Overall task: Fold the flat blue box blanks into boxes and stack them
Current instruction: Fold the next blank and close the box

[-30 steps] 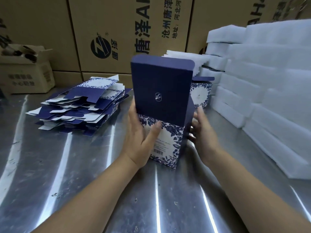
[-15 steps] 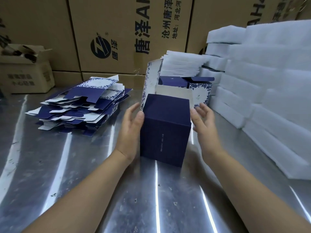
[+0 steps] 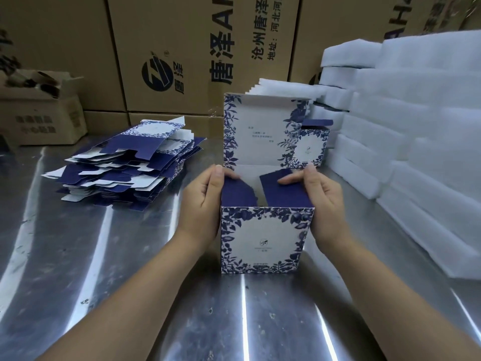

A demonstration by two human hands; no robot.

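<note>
1. Head view, surroundings: a loose pile of flat blanks (image 3: 130, 165) lies left of centre on the metal table (image 3: 117, 295). Brown printed cartons (image 3: 195, 61) fill the top of the frame. White foam sheets (image 3: 416, 152) are stacked along the right edge.
2. A finished box (image 3: 311, 147) stands right of centre, partly hidden behind the raised lid (image 3: 260, 136).
3. The box (image 3: 265, 238) stands upright at frame centre, floral face toward the camera, top open.
4. The left hand (image 3: 205, 201) wraps the box's upper left edge, with its fingers curled over the left flap (image 3: 238, 191).
5. The right hand (image 3: 322, 204) clasps the upper right edge, with a finger lying on the right flap (image 3: 286, 191). Both flaps tilt inward.
</note>
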